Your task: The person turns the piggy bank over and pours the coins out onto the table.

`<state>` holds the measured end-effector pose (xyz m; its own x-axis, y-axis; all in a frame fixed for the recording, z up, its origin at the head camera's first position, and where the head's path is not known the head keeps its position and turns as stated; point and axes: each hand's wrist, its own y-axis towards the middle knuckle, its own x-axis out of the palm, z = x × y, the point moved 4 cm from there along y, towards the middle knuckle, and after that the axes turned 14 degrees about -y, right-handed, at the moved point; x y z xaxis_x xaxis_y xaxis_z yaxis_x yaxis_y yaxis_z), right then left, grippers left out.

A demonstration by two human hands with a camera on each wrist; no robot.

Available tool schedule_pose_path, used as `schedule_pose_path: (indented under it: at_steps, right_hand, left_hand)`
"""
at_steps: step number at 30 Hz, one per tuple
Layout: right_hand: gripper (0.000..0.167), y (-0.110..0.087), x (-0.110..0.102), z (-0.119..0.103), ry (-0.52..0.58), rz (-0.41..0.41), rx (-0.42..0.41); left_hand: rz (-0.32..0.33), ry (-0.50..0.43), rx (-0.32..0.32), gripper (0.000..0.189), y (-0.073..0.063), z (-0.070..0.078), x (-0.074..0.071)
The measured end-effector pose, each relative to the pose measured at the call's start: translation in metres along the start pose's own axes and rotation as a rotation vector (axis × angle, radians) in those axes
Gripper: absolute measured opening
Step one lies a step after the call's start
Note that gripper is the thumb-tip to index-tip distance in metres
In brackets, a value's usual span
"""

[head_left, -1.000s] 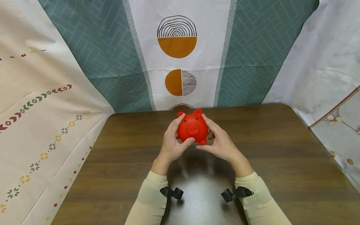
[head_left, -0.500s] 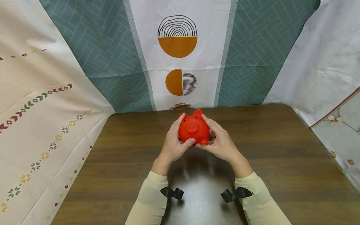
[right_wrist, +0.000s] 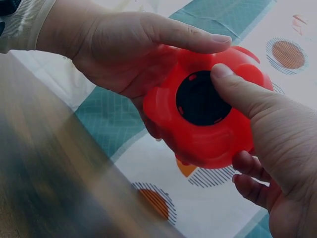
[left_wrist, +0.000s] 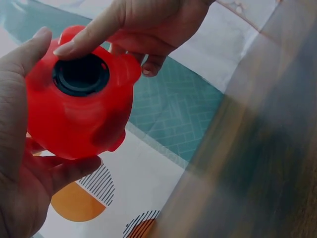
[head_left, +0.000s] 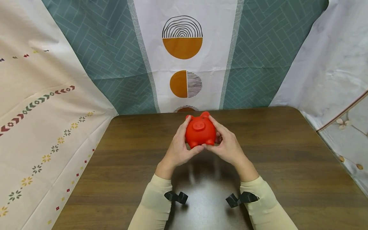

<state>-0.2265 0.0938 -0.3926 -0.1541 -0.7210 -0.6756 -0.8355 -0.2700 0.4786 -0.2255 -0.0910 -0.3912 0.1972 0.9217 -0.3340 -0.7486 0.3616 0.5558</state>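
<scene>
Grip two-handed, on red piggy bank (head_left: 198, 135). At left hand (head_left: 176, 149): grasps bank from left side, fingers bent around body, left thumb (left_wrist: 27, 53) against outer edge of underside. At right hand (head_left: 229, 149): grasps bank from right side, right thumb (right_wrist: 240, 89) lying over edge of black plug (right_wrist: 198, 101). Both index fingertips near ears (head_left: 205, 114). Firmness of hold: cannot tell.

Position of bank: held up between both hands, apart from table (head_left: 115, 179). Tilted back, snout (head_left: 198, 125) upward, stubby feet (head_left: 211, 142) low and toward person. Round plug set in underside, mostly uncovered, visible in both wrist views.

Beyond wrists: pale yellow sleeves (head_left: 152, 201) on both forearms, black mount (head_left: 181, 198) at each, projecting inward. Beneath: brown wood-grain surface, bright glare between forearms, darker shadow nearer hands. Past far edge: hanging cloth, teal panels (head_left: 115, 48) in brick-like pattern flanking white panel (head_left: 217, 48), printed with orange-and-black circles (head_left: 179, 84). To left: cream cloth (head_left: 31, 150) with rows of small flowers and chevrons. To right: whitish cloth (head_left: 339, 76) with brown band and floral sprig (head_left: 342, 124).
</scene>
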Motion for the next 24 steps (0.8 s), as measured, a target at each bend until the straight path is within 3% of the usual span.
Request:
schedule_pose_path:
  at_steps: [7, 16, 24]
  right_hand:
    - [0.091, 0.0, -0.0013, -0.0003, 0.021, -0.017, 0.042]
    - [0.088, -0.0005, -0.002, 0.0015, 0.02, -0.03, 0.067]
    - [0.081, -0.0009, -0.0023, 0.0035, 0.047, -0.04, 0.118]
  left_hand:
    - [-0.004, -0.004, 0.057, 0.092, -0.0005, -0.0001, 0.0004]
    - [0.008, 0.048, 0.052, 0.086, -0.0016, 0.0007, -0.0003]
    - [0.112, 0.05, 0.024, 0.077, -0.0025, 0.0017, -0.0014]
